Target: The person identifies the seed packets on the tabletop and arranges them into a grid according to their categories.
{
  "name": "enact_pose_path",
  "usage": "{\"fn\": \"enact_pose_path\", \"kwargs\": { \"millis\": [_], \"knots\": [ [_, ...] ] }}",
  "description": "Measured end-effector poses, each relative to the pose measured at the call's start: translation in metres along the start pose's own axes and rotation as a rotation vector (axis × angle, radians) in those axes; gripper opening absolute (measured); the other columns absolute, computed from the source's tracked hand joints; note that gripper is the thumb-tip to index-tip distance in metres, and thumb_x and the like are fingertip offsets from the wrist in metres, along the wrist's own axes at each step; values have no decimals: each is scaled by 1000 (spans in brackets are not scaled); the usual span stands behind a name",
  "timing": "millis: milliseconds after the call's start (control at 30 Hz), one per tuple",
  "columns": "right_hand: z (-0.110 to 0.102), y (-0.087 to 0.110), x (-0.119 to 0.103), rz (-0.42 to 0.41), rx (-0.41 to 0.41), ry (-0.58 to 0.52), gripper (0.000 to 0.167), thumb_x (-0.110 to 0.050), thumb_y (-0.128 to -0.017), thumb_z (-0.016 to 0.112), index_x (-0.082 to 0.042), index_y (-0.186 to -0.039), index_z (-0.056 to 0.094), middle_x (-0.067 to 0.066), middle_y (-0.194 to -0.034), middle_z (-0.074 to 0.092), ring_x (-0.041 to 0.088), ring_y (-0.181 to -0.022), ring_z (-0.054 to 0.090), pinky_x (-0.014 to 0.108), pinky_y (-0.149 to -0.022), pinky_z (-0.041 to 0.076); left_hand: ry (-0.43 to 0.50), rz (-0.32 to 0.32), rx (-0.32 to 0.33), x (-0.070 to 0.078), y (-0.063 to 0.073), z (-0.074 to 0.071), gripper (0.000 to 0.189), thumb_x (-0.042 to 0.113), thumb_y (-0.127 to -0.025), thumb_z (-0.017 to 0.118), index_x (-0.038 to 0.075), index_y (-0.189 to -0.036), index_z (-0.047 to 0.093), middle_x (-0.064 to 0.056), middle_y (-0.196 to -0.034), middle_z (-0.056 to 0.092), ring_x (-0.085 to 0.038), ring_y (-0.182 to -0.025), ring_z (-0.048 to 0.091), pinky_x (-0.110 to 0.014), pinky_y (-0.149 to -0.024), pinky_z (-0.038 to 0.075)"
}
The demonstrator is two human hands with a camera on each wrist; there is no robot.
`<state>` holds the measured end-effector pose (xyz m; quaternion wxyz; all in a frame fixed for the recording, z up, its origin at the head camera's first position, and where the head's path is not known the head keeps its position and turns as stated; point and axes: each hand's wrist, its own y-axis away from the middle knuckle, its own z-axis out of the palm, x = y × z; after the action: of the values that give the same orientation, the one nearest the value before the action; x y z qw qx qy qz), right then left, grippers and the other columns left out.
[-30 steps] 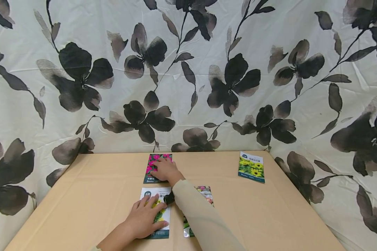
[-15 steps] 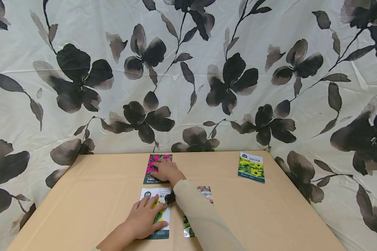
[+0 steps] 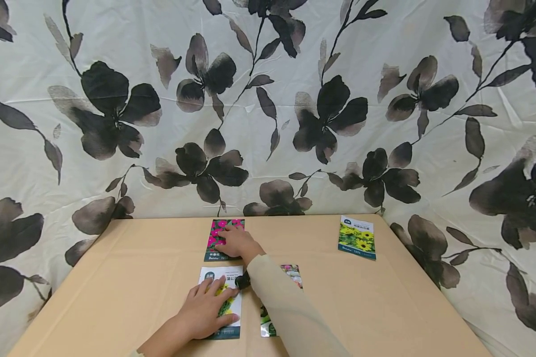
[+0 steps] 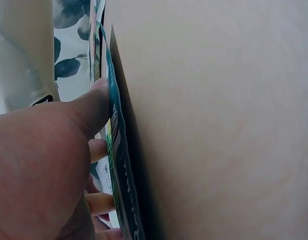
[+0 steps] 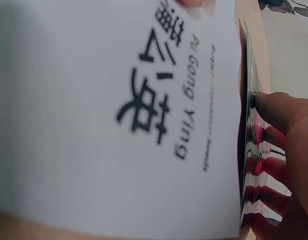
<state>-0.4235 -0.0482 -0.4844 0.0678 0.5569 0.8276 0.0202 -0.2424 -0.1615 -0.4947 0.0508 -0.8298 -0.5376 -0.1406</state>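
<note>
While the left hand (image 3: 205, 310) lies fingers apart on the white packet (image 3: 234, 306) in the head view, the right hand (image 3: 238, 243) touches the pink packet (image 3: 213, 237) behind, by the worktop's (image 3: 384, 307) far edge. Left wrist: fingertips (image 4: 100, 150) touch the white packet. Right wrist: fingertips sit apart on the pink packet.

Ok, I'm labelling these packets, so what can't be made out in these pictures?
Head view: the middle of the lower-right packet, behind the right sleeve.
Head view: part of the pink-flower packet, under the right hand.
Head view: fine print on the far-right packet, too small to read.
Right wrist view: the rest of the white packet, cut off by the left and top edges.
</note>
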Motion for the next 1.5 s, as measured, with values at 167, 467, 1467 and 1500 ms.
{"fn": "enact_pose_path", "kwargs": {
  "millis": [167,467,1467,1500],
  "knots": [
    [2,-1,2,-12,13,2,59,-59,-100,54,-36,-153,48,-3,-163,41,25,-152,39,46,-120,38,6,16,5,0,0,1,63,68,-90,62,31,-141,61,-16,-158,45,-51,-144,36,-75,-108,30],
    [-10,0,13,-74,93,-53,58,-55,-97,63,-26,-147,58,-2,-156,52,20,-146,47,41,-119,40,-1,-24,-10,4,1,-3,65,68,-88,65,32,-142,59,-14,-159,43,-49,-145,36,-73,-110,30],
    [-14,68,123,-114,271,-506,45,-33,-103,63,-4,-138,63,13,-147,58,32,-142,50,49,-119,38,-9,-38,-16,3,0,-1,67,69,-88,64,33,-143,58,-13,-160,43,-49,-145,35,-73,-112,29],
    [-13,70,127,-111,278,-514,45,-33,-103,63,-4,-137,63,13,-147,58,32,-142,50,49,-119,38,-8,-38,-16,4,0,-1,67,69,-87,65,33,-143,59,-13,-160,43,-49,-145,35,-73,-112,29]
  ]
}}
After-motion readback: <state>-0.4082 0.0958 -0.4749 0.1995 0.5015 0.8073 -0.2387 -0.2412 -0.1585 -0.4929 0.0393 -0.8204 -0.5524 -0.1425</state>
